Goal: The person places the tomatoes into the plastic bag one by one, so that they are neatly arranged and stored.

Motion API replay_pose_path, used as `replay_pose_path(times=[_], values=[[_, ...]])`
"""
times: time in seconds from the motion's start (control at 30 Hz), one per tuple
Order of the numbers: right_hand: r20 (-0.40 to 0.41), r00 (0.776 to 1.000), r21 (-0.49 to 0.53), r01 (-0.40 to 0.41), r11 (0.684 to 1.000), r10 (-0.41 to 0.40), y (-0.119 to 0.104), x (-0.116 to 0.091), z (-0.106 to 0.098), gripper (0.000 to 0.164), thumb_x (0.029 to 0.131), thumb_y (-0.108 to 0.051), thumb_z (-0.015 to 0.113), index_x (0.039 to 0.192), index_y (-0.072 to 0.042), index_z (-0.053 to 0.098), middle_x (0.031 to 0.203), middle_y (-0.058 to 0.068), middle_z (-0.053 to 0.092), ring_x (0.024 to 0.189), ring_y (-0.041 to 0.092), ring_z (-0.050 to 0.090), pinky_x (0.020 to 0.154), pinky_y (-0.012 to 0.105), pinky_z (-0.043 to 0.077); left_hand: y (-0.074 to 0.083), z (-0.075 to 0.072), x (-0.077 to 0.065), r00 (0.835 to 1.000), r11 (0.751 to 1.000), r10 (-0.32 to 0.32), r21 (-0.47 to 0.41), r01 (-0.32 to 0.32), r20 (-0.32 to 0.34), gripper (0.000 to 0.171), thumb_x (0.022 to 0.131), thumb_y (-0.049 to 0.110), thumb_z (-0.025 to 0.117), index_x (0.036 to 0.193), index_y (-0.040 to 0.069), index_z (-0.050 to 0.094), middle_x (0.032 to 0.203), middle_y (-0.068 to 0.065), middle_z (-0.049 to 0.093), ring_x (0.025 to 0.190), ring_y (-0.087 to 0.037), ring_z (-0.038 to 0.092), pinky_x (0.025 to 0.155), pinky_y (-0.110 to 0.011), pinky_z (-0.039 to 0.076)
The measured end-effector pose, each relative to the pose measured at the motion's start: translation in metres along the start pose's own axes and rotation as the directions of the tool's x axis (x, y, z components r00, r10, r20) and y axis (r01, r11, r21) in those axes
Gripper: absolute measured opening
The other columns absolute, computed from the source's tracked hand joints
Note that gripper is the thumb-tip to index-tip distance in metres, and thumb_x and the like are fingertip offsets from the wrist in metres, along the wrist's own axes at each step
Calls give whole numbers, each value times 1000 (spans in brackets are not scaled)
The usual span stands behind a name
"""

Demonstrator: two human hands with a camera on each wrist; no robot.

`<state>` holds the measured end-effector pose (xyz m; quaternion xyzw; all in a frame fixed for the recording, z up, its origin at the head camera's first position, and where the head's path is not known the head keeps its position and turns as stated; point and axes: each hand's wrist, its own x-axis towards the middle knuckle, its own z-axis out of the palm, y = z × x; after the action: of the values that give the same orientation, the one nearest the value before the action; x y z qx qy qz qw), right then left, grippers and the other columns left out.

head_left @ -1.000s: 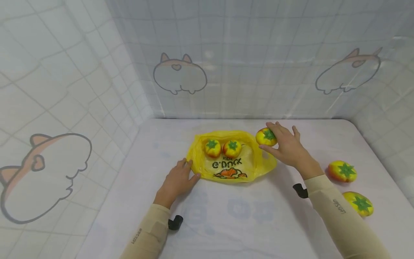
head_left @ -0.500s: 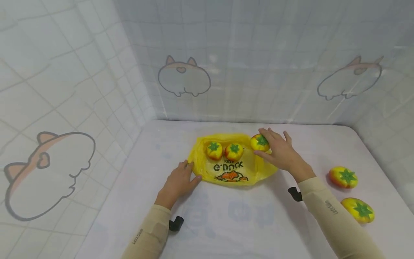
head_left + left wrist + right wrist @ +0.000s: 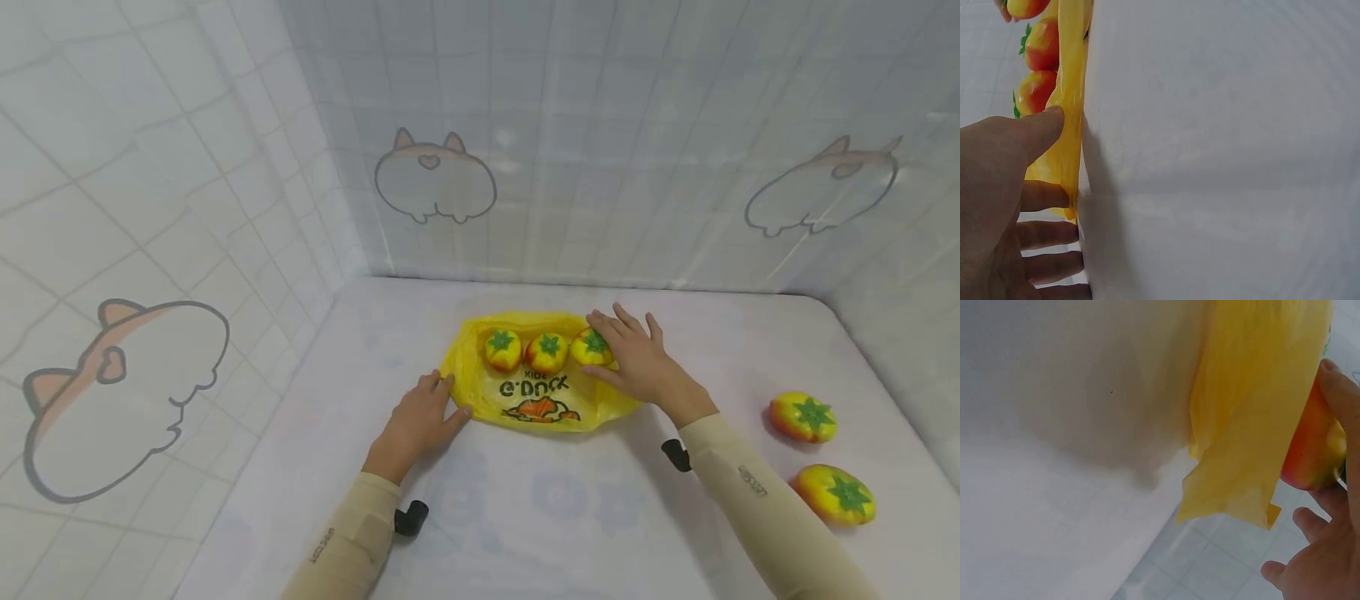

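Note:
A yellow plastic bag [image 3: 480, 392] with a printed duck lies on the table, its opening turned up. Two yellow-and-red toy fruits with green star-shaped leaves, a left toy fruit [image 3: 503, 350] and a middle toy fruit [image 3: 547, 354], sit in a row along its far side. My right hand [image 3: 637, 358] pinches a third toy fruit [image 3: 590, 348] between thumb and fingers at the row's right end; the right wrist view shows its red side [image 3: 1310, 450] beside the bag's edge. Against the bag's left edge rests my left hand [image 3: 418, 421], fingers straight and spread, thumb on the yellow plastic [image 3: 1072, 81].
Two more toy fruits lie on the table to the right, a farther fruit [image 3: 802, 417] and a nearer fruit [image 3: 834, 496] close to the right forearm. The white table [image 3: 525, 517] meets printed, tiled-pattern sheets [image 3: 600, 167] at the back and sides.
My right hand has moved left and down with the toy fruit, from beyond the bag's right side to the row inside it. The left hand has stayed at the bag's left edge.

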<state>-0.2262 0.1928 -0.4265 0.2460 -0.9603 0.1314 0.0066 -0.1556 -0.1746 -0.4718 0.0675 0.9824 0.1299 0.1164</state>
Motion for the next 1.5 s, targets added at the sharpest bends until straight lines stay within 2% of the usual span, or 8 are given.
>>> replay_pose_path(times=[0.2, 0.63, 1.03, 1.5], values=[[22, 1000, -18, 15, 1000, -15, 3, 2, 0, 84, 95, -47, 72, 161, -10, 33, 167, 14, 31, 157, 42, 13, 117, 78, 4, 1, -2, 2, 1000, 1000, 0, -4, 0, -4, 80, 102, 57, 53, 160, 6, 34, 167, -22, 27, 152, -43, 29, 120, -59, 33], [110, 993, 35, 36, 999, -39, 8, -1, 12, 84, 94, -40, 75, 162, -14, 32, 171, 9, 21, 158, 43, 6, 117, 78, 0, 4, -2, 1, 1000, 1000, -11, -3, 11, 16, 80, 101, 57, 55, 160, 7, 35, 167, -21, 27, 152, -43, 29, 119, -61, 33], [132, 990, 63, 43, 997, -51, 10, 1, 18, 85, 93, -37, 76, 162, -16, 31, 172, 8, 19, 158, 44, 3, 116, 78, -2, 4, -5, -1, 999, 1000, -21, 1, 21, 25, 79, 101, 56, 56, 160, 7, 35, 167, -21, 27, 152, -42, 29, 119, -60, 34], [146, 988, 38, 36, 999, -41, 10, 3, 20, 86, 95, -46, 71, 164, -17, 27, 173, 8, 13, 157, 45, 3, 115, 79, -5, 5, -7, -2, 999, 999, -27, -18, 28, 21, 79, 101, 55, 55, 160, 7, 34, 167, -22, 26, 152, -43, 29, 118, -62, 34]])
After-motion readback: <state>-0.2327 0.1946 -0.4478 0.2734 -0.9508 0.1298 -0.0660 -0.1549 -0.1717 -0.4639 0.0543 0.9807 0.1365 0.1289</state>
